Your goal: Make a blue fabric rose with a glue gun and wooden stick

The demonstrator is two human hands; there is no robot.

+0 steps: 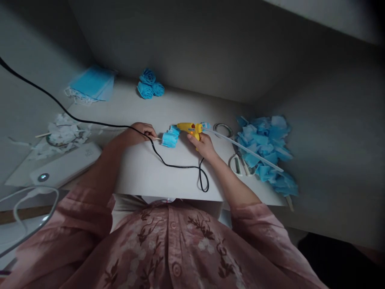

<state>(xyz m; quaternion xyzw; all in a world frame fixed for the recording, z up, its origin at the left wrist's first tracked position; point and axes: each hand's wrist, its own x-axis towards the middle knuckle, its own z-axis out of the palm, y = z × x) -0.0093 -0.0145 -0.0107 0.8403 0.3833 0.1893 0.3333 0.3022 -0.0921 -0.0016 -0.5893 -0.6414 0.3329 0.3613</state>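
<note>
My left hand (pixel 141 133) pinches a thin wooden stick (pixel 158 139). At the stick's end is a pleated piece of blue fabric (pixel 170 138), held just above or on the white table; I cannot tell which. My right hand (pixel 206 147) is wrapped round the grip of a yellow glue gun (pixel 189 127). Its nozzle points left, at the upper edge of the blue piece, and may touch it. A long translucent glue stick (pixel 249 151) juts out of the gun's back toward the right.
A black cord (pixel 177 166) crosses the table and passes over my left hand. At the back lie blue face masks (pixel 93 83) and several blue fabric roses (pixel 146 89). To the right are blue scraps (pixel 264 140), white-handled scissors (pixel 236 165) and a ring-shaped roll (pixel 223 124); white scraps (pixel 64 130) and a white device (pixel 70 162) sit left.
</note>
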